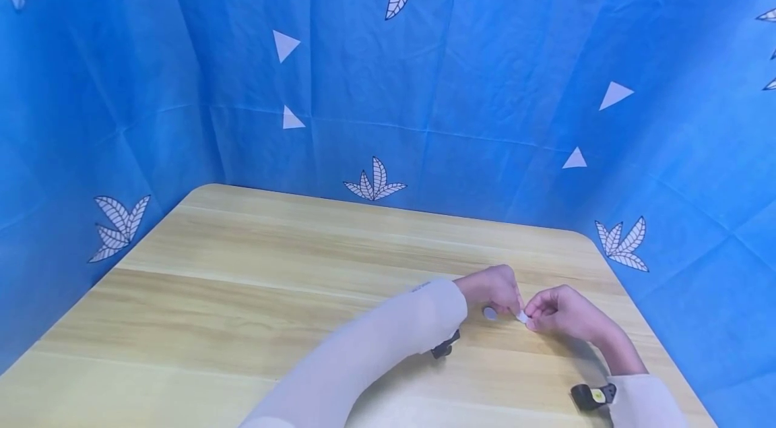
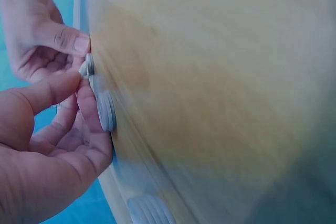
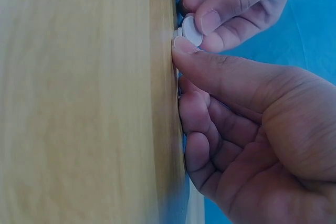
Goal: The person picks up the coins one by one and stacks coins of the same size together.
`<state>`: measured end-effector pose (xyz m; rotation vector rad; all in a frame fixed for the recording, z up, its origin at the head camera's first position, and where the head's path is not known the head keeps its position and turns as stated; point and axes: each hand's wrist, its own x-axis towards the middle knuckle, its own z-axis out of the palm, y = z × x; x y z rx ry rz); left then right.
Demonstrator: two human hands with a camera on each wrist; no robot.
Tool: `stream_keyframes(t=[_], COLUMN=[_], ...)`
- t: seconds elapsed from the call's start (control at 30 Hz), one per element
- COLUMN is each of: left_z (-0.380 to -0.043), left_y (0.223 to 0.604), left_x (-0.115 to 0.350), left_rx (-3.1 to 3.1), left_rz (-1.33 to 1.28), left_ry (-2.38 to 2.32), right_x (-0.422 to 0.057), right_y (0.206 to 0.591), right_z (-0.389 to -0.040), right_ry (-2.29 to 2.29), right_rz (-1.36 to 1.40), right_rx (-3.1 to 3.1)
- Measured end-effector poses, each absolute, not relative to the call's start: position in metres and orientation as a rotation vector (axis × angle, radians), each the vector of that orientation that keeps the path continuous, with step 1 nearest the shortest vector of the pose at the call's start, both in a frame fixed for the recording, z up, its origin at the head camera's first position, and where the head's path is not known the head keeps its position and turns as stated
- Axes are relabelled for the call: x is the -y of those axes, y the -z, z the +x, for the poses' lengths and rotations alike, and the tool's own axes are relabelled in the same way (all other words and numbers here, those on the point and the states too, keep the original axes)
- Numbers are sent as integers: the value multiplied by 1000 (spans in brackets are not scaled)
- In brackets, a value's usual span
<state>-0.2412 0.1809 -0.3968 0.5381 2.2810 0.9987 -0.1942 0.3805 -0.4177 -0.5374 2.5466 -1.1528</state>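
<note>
Both hands meet over the right part of the wooden table. My left hand [image 1: 498, 288] pinches a thin white disc [image 3: 192, 31] between thumb and fingers, tilted on its edge. Right against it, my right hand [image 1: 566, 312] holds a small stack of pale discs [image 2: 90, 64] low at the tabletop, thumb on one side; its other fingertips are partly hidden. Close beside the left fingers stands another stack of discs [image 2: 106, 110], seen as a grey-white round [image 1: 489, 313] in the head view. How many discs the right hand holds cannot be told.
One more stack of pale discs [image 2: 149, 211] stands nearer the left wrist camera. The wooden table [image 1: 242, 293] stretches away to the left. A blue curtain [image 1: 376, 77] with leaf and triangle prints hangs along its back and sides. Each wrist wears a black device [image 1: 585, 397].
</note>
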Motion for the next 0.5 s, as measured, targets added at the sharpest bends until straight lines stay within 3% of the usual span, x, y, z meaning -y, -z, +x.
stream_keyframes(t=[0.5], left_z=[-238], left_y=[399], left_x=[-193], left_rx=[-2466], left_rz=[459], left_ry=[-784], right_x=[-381], right_y=[417], right_z=[-195], right_ry=[1161], right_rz=[-567], right_rx=[-2540])
